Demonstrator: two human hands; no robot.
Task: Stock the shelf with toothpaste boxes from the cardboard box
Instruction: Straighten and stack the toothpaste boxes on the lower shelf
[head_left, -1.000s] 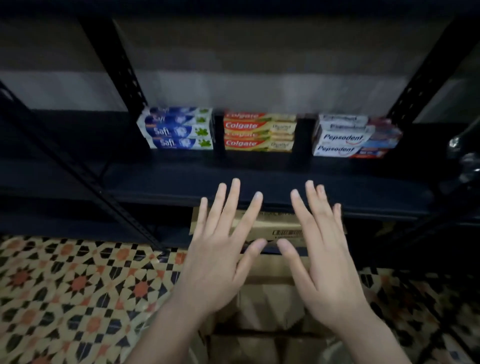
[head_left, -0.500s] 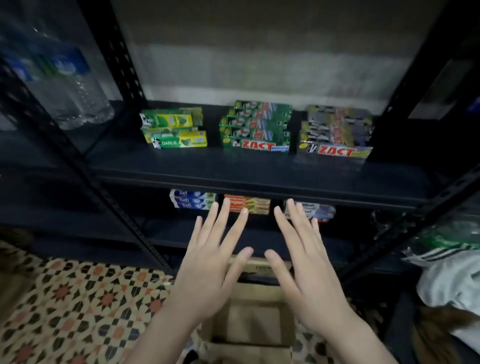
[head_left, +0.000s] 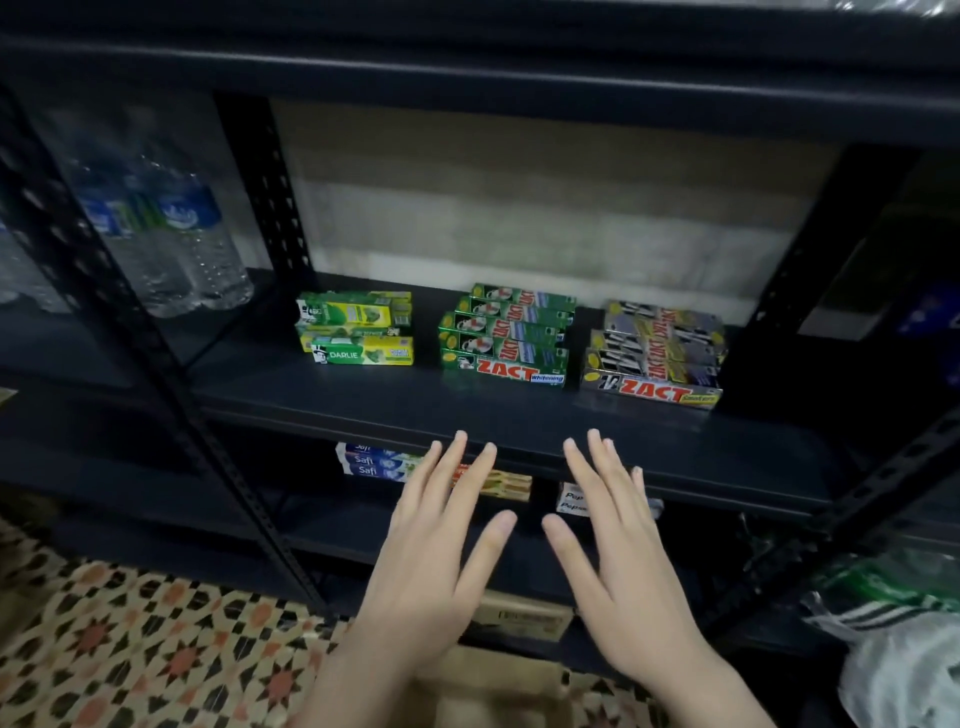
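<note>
View has risen to the dark metal shelf (head_left: 467, 410) of stacked toothpaste boxes (head_left: 506, 332); left hand (head_left: 436, 561) and right hand (head_left: 618, 561) hover empty, fingers spread, so restocking appears complete.

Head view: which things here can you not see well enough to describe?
- Cardboard box: inside hidden by the left hand and right hand, and cut by the bottom edge.
- Lower-shelf boxes: names partly covered by fingers.
- Water bottles: labels blurred.
</note>
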